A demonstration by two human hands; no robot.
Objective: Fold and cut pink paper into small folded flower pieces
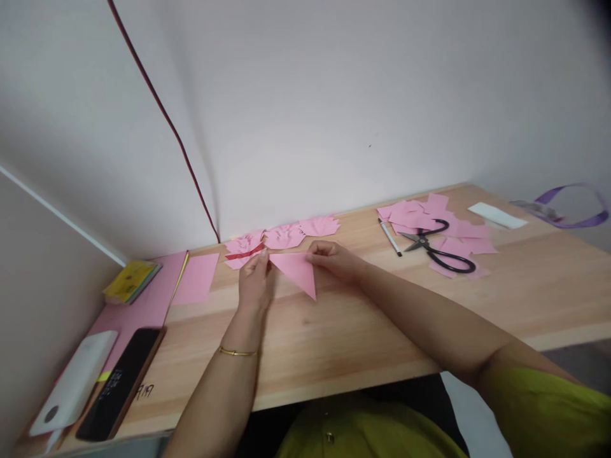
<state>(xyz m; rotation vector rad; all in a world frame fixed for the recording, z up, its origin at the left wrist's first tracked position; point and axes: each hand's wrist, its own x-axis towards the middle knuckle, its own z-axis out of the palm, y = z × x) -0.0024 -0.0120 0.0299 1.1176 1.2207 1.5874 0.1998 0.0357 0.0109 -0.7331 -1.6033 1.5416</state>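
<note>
Between my two hands a pink paper triangle is held just above the wooden table, its point hanging toward me. My left hand pinches its left corner, and my right hand pinches the upper right corner between thumb and fingers. Right behind my hands lie several cut pink paper shapes with jagged edges, in a row along the wall. A red strip rests on the leftmost one, close to my left fingertips.
Black-handled scissors and a white pen lie by pink paper scraps on the right, near a white strip. At left are pink sheets, a yellow packet, a white power bank and a phone.
</note>
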